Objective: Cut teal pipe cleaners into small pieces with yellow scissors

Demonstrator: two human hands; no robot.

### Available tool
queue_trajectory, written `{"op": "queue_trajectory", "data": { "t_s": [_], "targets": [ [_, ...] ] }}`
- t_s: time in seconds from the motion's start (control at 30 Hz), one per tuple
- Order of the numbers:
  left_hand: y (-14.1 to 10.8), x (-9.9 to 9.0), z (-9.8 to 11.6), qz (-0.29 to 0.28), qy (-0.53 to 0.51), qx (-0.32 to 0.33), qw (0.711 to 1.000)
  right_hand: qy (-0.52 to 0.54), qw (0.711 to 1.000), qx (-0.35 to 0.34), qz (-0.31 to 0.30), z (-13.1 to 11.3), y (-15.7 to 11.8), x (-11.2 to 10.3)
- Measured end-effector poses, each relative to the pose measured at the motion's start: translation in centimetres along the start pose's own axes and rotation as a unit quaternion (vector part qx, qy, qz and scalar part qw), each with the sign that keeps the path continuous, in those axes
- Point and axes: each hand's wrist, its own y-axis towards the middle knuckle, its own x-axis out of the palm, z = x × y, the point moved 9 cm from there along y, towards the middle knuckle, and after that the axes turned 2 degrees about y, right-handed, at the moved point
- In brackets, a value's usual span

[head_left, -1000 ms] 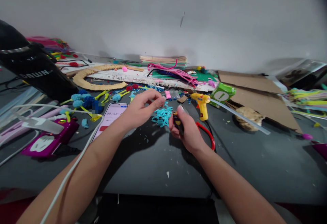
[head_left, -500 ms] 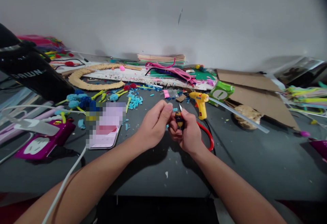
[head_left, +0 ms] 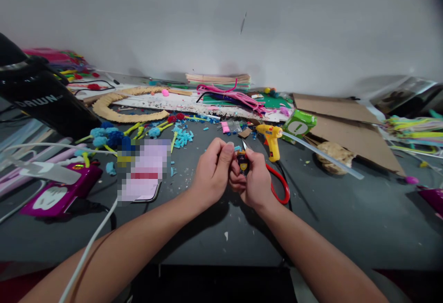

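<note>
Over the middle of the grey table, my left hand (head_left: 213, 170) is closed in a pinch, with a small light-blue piece (head_left: 237, 148) at its fingertips. Touching it or nearly so, my right hand (head_left: 254, 176) is wrapped round red-handled scissors (head_left: 243, 162), whose metal tip points up and away; a red handle loop shows to the right of the hand. Beyond my left hand lies a pile of cut light-blue pieces (head_left: 183, 138). A yellow glue gun (head_left: 272, 141) with a clear glue stick rests past my right hand.
A phone (head_left: 147, 169), a purple device (head_left: 62, 192) and a black bottle (head_left: 44, 95) stand or lie at left. Blue pompoms (head_left: 104, 134) and a tan ring (head_left: 114, 111) are behind. Cardboard (head_left: 353, 141), a green box (head_left: 299, 123) and pink pipe cleaners (head_left: 238, 100) lie farther back.
My left hand has shifted slightly down and right, closer to my right hand. The light-blue piece at the fingertips shows less. The scissors have turned slightly in my right hand.
</note>
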Motion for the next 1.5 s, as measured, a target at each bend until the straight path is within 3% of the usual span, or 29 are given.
{"op": "queue_trajectory", "data": {
  "t_s": [0.57, 1.13, 1.5],
  "targets": [
    [0.8, -0.66, -0.49, 0.018, -0.046, -0.016, 0.999, -0.031, 1.0, 0.002, -0.006, -0.09, -0.04, 0.06],
    [0.62, 0.02, -0.47, -0.014, -0.048, -0.02, 0.999, 0.015, 1.0, 0.0, -0.021, 0.28, 0.09, -0.01],
    [0.71, -0.7, -0.46, 0.03, -0.04, -0.014, 0.999, 0.022, 1.0, 0.003, -0.014, 0.3, 0.21, 0.21]
  ]
}}
